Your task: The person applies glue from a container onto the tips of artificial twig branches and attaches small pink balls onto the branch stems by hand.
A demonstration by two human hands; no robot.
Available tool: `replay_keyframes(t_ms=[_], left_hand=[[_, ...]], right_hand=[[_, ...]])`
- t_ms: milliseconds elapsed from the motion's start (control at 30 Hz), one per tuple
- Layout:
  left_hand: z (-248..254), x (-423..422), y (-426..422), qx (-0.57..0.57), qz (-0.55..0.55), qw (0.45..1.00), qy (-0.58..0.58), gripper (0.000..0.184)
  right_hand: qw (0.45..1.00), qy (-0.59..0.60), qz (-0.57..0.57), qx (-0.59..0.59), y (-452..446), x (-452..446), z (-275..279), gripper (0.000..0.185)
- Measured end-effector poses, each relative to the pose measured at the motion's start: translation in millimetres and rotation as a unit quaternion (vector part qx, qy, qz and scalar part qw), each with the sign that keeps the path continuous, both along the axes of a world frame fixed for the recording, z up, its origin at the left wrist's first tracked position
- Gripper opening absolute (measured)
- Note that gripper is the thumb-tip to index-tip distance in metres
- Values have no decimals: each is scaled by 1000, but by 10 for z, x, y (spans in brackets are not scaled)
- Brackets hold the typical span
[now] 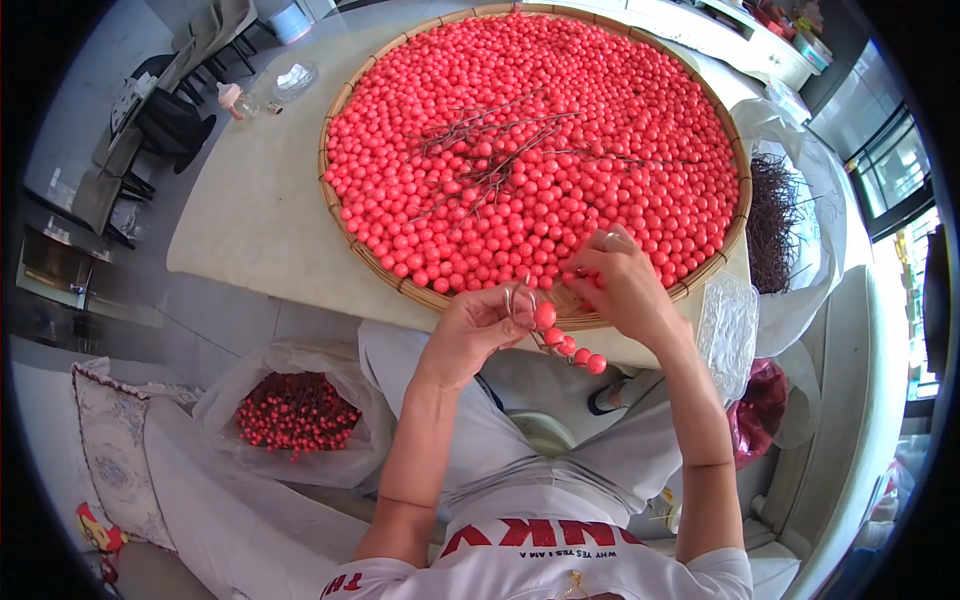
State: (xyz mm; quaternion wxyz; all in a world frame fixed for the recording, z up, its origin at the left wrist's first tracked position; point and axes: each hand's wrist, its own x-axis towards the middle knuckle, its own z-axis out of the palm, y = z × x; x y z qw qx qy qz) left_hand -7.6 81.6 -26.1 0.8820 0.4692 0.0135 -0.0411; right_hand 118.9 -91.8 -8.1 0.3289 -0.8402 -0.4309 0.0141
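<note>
A thin stem strung with several round red artificial berries (567, 345) hangs from my left hand (478, 330), whose thumb and fingers pinch the stem. Beside it, my right hand (628, 285) is at the near edge of a round woven bamboo tray (396, 284). Its fingers are drawn together among the berries; what they hold, if anything, is hidden. Loose red berries (620, 110) fill the tray in a thick layer. Several bare brown stems (490, 175) lie on top of them.
The tray rests on a pale-covered table (230, 210). A plastic bag of red-berried stems (297, 410) stands at lower left. Dark bare stems (772, 225) fill another bag at right. A clear plastic tray (727, 335) sits near it. A baby bottle (235, 100) stands at far left.
</note>
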Motion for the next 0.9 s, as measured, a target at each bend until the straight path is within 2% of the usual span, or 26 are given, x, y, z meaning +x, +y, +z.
replay_keyframes(t_ms=[67, 233, 433, 500, 567, 600, 733, 900], left_hand=[[11, -1, -12, -1, 33, 999, -6, 8], [-18, 2, 47, -55, 33, 998, -2, 14], [-74, 19, 41, -53, 38, 998, -1, 15], [18, 15, 20, -25, 47, 999, 10, 15], [94, -2, -24, 0, 58, 998, 25, 15], [116, -10, -48, -1, 59, 998, 27, 15], [183, 19, -135, 36, 65, 997, 14, 12], [162, 53, -150, 32, 32, 999, 16, 10]], right_hand=[[987, -140, 25, -79, 69, 55, -134, 9], [979, -176, -3, -102, 144, 45, -199, 12], [977, -197, -20, -84, 105, 20, -137, 10], [998, 54, -20, 26, 64, -40, 147, 13], [944, 305, -18, 128, 23, -112, 372, 16], [943, 307, -18, 127, 9, -150, 405, 16], [878, 399, 65, 257, -42, -263, 489, 16], [898, 366, 69, 233, -55, -239, 464, 16]])
